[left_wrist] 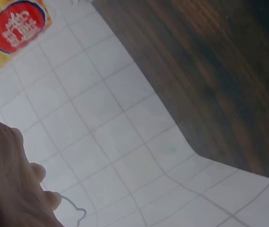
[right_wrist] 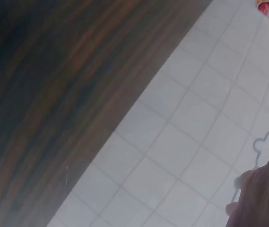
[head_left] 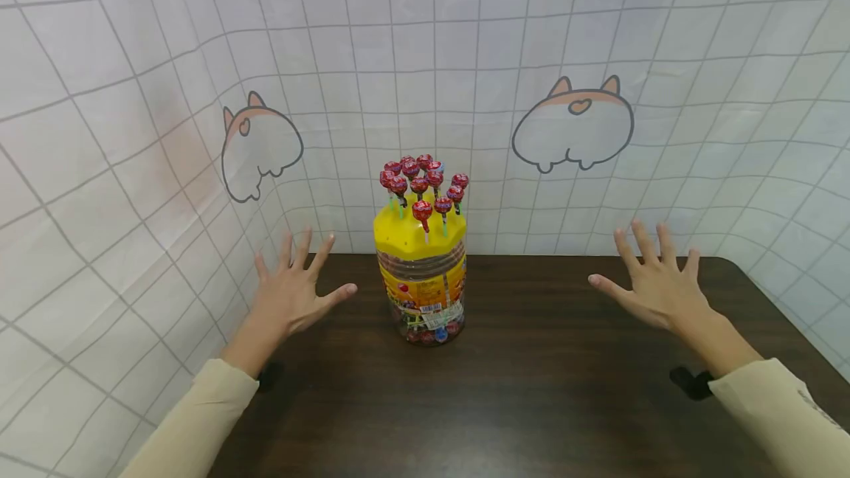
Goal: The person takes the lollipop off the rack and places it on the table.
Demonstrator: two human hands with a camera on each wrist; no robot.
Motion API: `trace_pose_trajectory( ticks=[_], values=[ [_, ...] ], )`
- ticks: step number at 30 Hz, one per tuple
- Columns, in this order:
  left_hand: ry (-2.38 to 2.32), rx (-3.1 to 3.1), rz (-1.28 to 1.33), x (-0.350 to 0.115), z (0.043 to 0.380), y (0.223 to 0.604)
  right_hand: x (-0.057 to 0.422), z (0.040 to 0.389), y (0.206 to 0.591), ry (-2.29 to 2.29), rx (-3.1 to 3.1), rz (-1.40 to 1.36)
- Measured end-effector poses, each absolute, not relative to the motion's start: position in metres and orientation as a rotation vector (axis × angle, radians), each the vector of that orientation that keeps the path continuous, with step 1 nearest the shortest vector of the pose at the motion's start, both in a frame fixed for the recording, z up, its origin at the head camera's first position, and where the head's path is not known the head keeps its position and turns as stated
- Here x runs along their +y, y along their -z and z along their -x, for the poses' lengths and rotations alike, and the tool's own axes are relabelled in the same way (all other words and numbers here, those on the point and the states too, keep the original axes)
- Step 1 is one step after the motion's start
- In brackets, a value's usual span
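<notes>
A clear plastic candy jar (head_left: pixel 425 293) with a yellow lid (head_left: pixel 405 236) stands upright between my two hands in the head view. Several red-wrapped lollipops (head_left: pixel 422 212) stick up from holes in the lid, and more candy shows through the jar's lower wall. To the jar's left, my left hand (head_left: pixel 290 293) is spread with fingers straight and holds nothing. My right hand (head_left: pixel 664 290), likewise spread and holding nothing, is farther off on the jar's right. Part of the jar's orange label (left_wrist: pixel 18 28) shows in the left wrist view, and a corner of it in the right wrist view.
The jar stands on a dark wooden table (head_left: pixel 531 389) with a rounded back right corner. White grid-patterned cloth (head_left: pixel 465 35) hangs behind and along both sides, printed with cartoon animal rears (head_left: pixel 574 131).
</notes>
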State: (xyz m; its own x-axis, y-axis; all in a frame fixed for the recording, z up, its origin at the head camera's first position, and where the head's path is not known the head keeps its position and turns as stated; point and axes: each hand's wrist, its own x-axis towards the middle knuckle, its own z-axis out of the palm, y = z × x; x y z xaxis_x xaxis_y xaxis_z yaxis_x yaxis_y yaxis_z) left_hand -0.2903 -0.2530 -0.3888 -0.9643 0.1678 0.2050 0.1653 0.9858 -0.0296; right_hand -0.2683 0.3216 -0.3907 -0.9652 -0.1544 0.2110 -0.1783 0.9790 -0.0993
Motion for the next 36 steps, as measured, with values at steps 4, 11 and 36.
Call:
trace_pose_trajectory(
  ticks=[4,11,36],
  values=[
    [-0.031,-2.927,0.248,-0.249,0.280,0.394,0.315,0.260,0.396,-0.162,-2.916,-0.275],
    [0.036,-2.925,0.266,-0.242,0.263,0.411,0.302,0.245,0.406,-0.208,-2.890,-0.323],
    [0.844,-2.731,0.356,-0.180,0.260,0.452,0.226,0.246,0.409,-0.832,-2.703,-0.516]
  ],
)
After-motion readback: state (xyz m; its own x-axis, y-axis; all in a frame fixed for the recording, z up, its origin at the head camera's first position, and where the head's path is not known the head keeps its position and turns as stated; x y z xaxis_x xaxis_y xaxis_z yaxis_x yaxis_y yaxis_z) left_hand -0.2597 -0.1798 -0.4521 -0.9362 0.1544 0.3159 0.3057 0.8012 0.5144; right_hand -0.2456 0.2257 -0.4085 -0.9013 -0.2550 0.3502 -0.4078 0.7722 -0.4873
